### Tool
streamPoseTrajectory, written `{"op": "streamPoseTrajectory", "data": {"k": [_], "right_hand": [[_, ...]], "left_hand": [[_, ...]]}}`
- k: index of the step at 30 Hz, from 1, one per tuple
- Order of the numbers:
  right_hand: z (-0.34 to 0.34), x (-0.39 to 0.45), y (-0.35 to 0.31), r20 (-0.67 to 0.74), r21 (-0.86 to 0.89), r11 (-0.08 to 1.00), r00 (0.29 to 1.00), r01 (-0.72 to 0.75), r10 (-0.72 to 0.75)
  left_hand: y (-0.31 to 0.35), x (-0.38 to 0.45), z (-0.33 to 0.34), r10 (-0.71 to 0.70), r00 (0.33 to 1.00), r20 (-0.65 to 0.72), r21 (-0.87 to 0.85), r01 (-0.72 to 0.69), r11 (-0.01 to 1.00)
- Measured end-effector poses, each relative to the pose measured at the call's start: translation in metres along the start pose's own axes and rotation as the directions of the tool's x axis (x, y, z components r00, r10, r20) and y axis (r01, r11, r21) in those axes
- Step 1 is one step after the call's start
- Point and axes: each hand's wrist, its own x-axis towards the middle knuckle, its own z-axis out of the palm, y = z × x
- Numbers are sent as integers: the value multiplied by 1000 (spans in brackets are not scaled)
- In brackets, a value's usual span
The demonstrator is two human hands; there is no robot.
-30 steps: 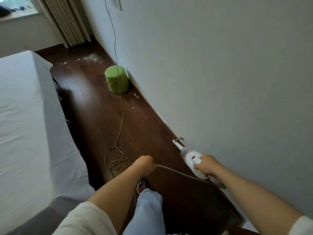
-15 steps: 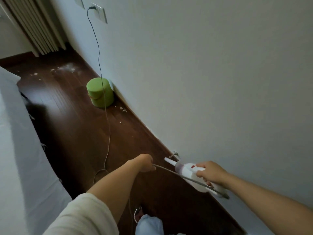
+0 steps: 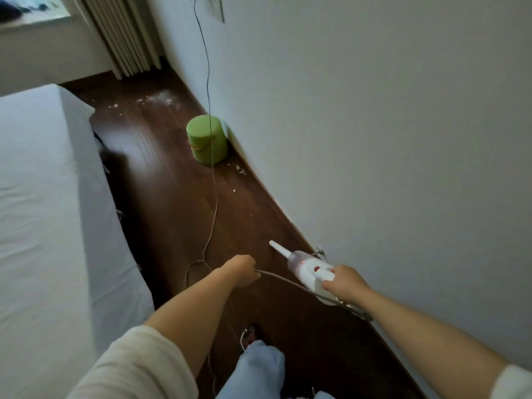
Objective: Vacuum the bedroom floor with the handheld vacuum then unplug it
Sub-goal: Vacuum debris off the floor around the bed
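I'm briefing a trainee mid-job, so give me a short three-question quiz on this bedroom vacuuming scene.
1. True or false: the cord is plugged into the wall socket.
2. Which hand grips the handheld vacuum? A left hand B right hand
3. Fill in: scraps lie on the floor beside the green ____.

Key: 1 true; 2 B; 3 stool.

White handheld vacuum (image 3: 309,270) above floor (image 3: 253,223), cord (image 3: 211,156) plugged.

bed (image 3: 37,197) left, wall (image 3: 374,110) right, floor (image 3: 178,203) between; stool (image 3: 207,142) against the wall, ahead of vacuum (image 3: 308,269).
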Motion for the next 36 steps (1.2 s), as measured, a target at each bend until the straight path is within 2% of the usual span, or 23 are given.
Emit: {"op": "streamPoseTrajectory", "data": {"k": [4,7,13,19,29,36], "right_hand": [[6,12,-9,12,10,995,995,101,-101],[5,25,-29,56,-67,993,994,94,-90],[-2,74,-94,56,-127,991,998,30,-23],[-6,123,-165,104,23,999,994,-39,36],[-15,179,-261,90,32,999,996,-10,7],[-32,217,-299,104,40,999,994,24,-29]], "left_hand": [[-19,-9,21,-48,999,13,-26,48,999],[-35,-8,21,-93,996,15,-48,93,994],[-69,31,-26,-121,992,-26,-161,115,980],[-112,67,-92,-147,988,-53,-218,132,967],[-175,98,-153,-222,971,-91,-342,179,923],[-188,119,-181,-273,957,-92,-398,216,892]]}}
